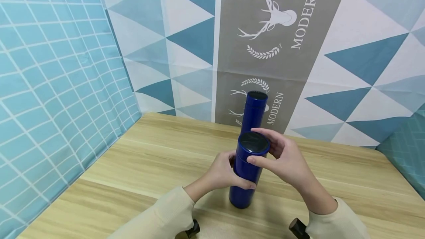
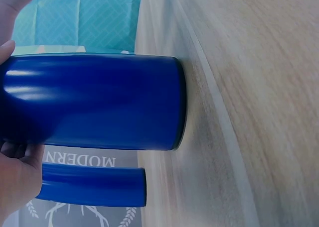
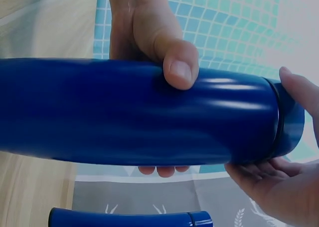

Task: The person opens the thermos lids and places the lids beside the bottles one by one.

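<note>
A dark blue thermos bottle [image 1: 246,170] stands upright in front of me, its black base [image 2: 180,105] right at the tabletop. My left hand [image 1: 220,172] grips its body, with the thumb across the near side and fingertips coming out underneath in the right wrist view. Around the blue lid [image 1: 254,143], which has a glossy black top, the fingers and thumb of my right hand [image 1: 283,156] are curled. A dark seam [image 3: 280,117] between lid and body shows in the right wrist view.
A second, slimmer-looking blue thermos bottle [image 1: 255,115] stands just behind the first, partly hidden by it. Both are on a light wood-grain table [image 1: 159,150]. A patterned cloth [image 1: 189,47] hangs behind the table and a blue tile-print sheet [image 1: 53,84] at the left.
</note>
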Motion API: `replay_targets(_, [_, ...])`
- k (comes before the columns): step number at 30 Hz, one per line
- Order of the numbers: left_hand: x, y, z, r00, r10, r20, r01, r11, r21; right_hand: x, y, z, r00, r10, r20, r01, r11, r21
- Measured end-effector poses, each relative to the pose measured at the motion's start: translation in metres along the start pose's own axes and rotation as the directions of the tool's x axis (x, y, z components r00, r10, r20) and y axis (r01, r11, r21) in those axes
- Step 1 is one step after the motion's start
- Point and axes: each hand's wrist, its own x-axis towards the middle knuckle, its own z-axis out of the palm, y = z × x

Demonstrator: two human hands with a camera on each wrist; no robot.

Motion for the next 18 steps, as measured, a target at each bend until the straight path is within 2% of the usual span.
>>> replay_targets(7, [0.0, 0.0, -0.001, 1.0, 0.003, -0.001, -0.003, 1.0, -0.01, 0.005, 0.007, -0.007, 0.995, -0.039, 0.088, 0.034, 0.998, 0.056])
replay_targets(18, [0.0, 0.001, 0.0, 1.0, 0.002, 0.019, -0.002, 1.0, -0.028, 0.012, 0.019, -0.017, 0.974, -0.107, 0.199, 0.072, 0.982, 0.176])
